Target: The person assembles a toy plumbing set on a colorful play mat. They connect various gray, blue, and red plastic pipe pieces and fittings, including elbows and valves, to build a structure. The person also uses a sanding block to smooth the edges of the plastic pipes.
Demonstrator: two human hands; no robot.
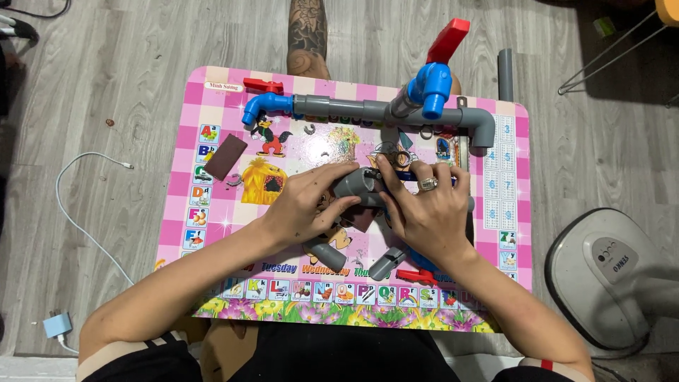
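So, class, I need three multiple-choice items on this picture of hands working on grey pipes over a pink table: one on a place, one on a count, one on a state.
1. Where does the brown rectangular block lie?
A. left part of the pink table
B. on the floor
C. on the pipe run

2. How many blue valves with red handles sit on the long pipe assembly at the far edge?
A. one
B. two
C. four

3. What are the left hand and right hand doing?
A. resting flat and empty
B. both gripping a grey pipe fitting
C. holding the white cable

Answers: 1 A, it lies beside the alphabet pictures; 2 B, one at the left end, one raised near the middle; 3 B, fingers of both close round it.
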